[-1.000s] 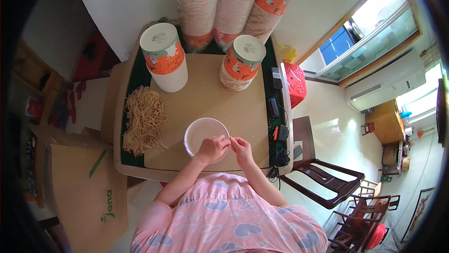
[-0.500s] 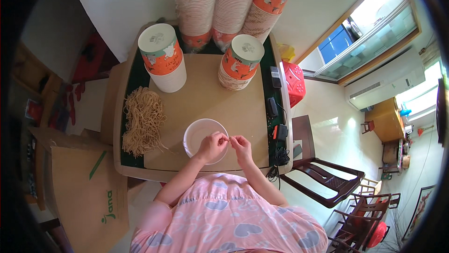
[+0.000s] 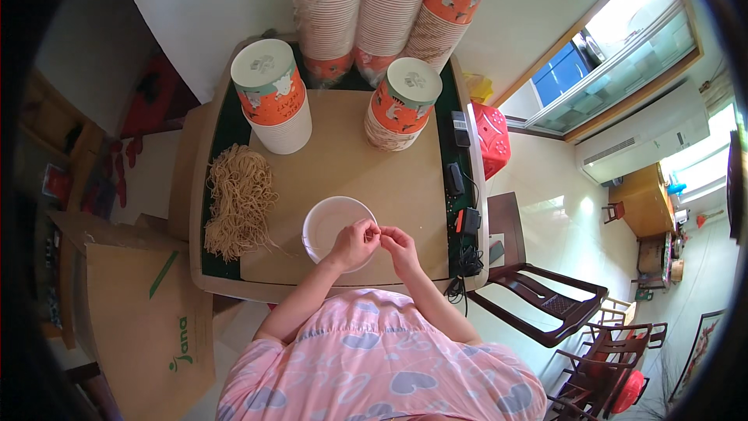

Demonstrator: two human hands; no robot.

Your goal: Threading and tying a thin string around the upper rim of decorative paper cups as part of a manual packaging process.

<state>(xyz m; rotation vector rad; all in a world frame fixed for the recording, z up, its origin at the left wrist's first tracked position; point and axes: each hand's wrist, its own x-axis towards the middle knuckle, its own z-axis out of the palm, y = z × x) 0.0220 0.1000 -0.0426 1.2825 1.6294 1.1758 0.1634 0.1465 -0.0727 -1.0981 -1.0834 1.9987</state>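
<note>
A white paper bucket (image 3: 318,226) stands with its open mouth up near the front edge of the table. Over its right-hand side, my left hand (image 3: 354,246) is closed in a pinch. Fingertip to fingertip with it, just off the bucket's rim, my right hand (image 3: 400,251) pinches too. Whatever lies between the fingers is too small to make out. To the left is a loose, tangled heap of tan string (image 3: 240,201), with a few ends trailing toward the bucket.
Upside-down stacks of orange-and-green paper buckets stand behind, one at left (image 3: 273,98) and one at right (image 3: 401,105). Taller bagged stacks (image 3: 333,12) line the wall. Black power adapters (image 3: 467,221) and cables edge the table's right side. A cardboard box (image 3: 148,320) sits at lower left.
My fingertips have come closer together, the right hand shifting slightly left. My left elbow has drawn in a little. The bucket and string look the same.
</note>
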